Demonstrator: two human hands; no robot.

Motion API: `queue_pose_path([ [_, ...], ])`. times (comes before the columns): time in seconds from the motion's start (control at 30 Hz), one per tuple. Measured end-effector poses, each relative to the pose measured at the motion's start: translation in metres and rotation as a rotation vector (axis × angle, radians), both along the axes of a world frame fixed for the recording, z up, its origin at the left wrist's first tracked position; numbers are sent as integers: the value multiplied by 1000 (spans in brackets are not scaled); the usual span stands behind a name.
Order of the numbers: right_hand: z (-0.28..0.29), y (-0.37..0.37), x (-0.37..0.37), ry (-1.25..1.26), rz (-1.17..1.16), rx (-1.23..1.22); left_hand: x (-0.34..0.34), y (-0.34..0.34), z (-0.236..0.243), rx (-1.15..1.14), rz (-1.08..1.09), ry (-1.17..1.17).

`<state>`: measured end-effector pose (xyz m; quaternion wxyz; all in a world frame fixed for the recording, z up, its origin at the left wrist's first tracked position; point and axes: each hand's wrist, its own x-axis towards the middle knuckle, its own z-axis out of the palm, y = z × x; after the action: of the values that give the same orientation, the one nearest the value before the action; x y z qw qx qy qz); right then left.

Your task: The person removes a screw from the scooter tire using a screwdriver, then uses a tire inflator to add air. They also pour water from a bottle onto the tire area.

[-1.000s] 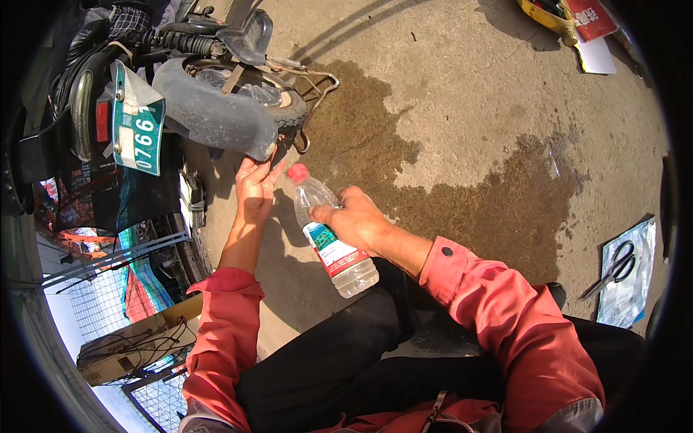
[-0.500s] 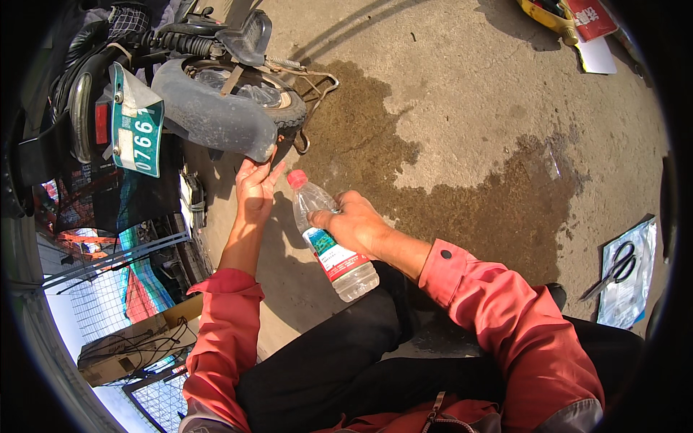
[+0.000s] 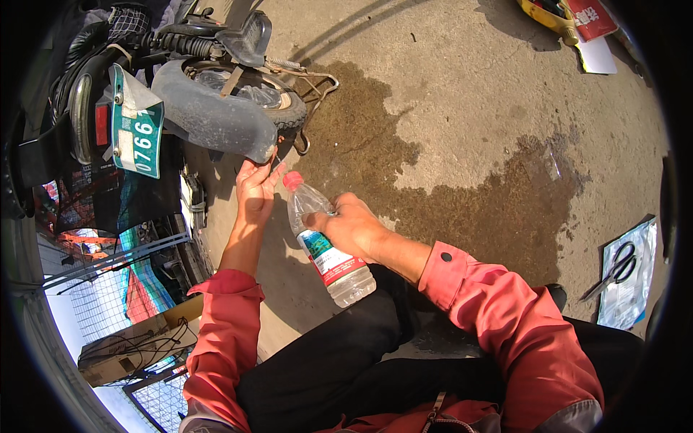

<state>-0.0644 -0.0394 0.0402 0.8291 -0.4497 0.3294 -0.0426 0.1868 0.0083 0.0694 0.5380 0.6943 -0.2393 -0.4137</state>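
In my right hand (image 3: 352, 227) is a clear plastic bottle (image 3: 346, 289) with a red cap and a teal, white and red label. It leans with its cap toward my left hand, and a little clear liquid shows low in it. My left hand (image 3: 255, 189) reaches up to the lower tip of a grey rear fender (image 3: 209, 112), its fingers bent together there. A small orange-red bit shows beside the fingertips; what they grip is hidden. Behind the fender is the wheel's black tyre (image 3: 292, 114).
The two-wheeler's green number plate (image 3: 148, 141) and bent metal stand (image 3: 317, 101) are close by. Wet concrete (image 3: 491, 209) spreads ahead. Black scissors (image 3: 617, 270) lie on a silver-blue packet (image 3: 632, 296) at the right. A yellow item (image 3: 545, 18) sits far right.
My right hand has shifted the bottle slightly left, bringing its cap nearer my left fingers. The left hand stays at the fender tip.
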Motion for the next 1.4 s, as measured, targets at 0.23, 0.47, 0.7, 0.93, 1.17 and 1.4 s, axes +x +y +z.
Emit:
queue_pose_path([
  [0.23,-2,0,-1,-82,-49,341,-4,-1,1,-6,43,3],
  [0.47,-2,2,2,-7,-11,10,-1,-1,0,14,28,-8],
  [0.7,5,-4,-5,-12,-27,289,-2,-1,0,1,48,6],
  [0.93,-1,1,1,2,-6,-25,5,2,-2,-4,23,12],
  [1.17,7,-8,-14,1,5,36,-5,-2,1,-10,36,0],
  [1.4,-10,-2,-19,87,21,-198,-2,1,-1,1,45,-28],
])
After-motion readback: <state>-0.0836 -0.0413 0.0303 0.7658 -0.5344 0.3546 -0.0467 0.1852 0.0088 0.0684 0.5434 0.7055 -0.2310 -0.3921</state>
